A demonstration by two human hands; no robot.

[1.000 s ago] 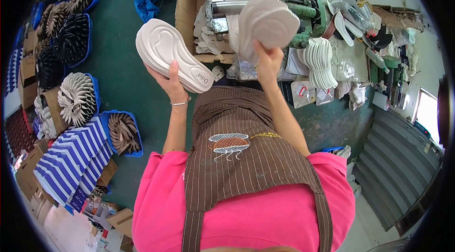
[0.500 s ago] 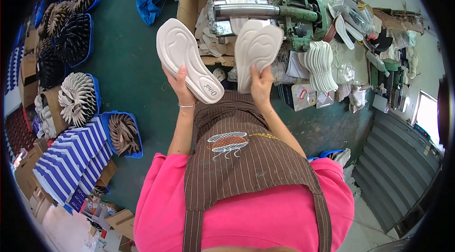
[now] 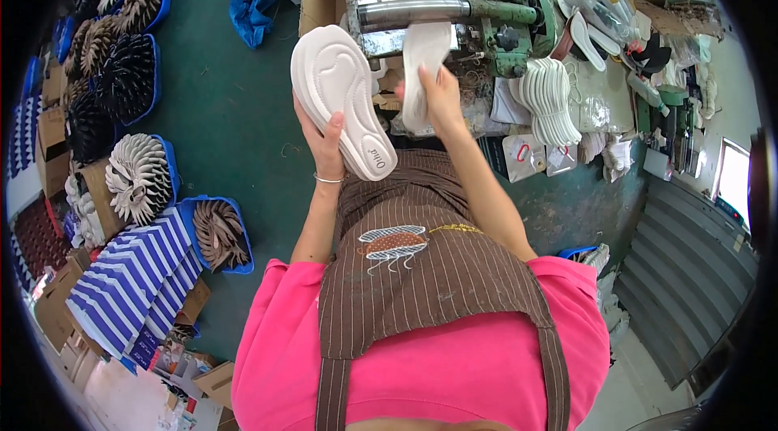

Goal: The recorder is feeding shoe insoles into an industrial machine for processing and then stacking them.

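**Two soles at the press**

Upper centre of frame: I see the green machine (image 3: 494, 18). Left of it, my left hand (image 3: 326, 143) grips a white sole (image 3: 340, 99), tilted. My right hand (image 3: 438, 91) clasps a second sole (image 3: 421, 66) against the steel roller (image 3: 413, 11).

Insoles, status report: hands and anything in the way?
Left hand shut on white insole, held up. Right hand shut on second insole, at the green machine's roller. Nothing between.
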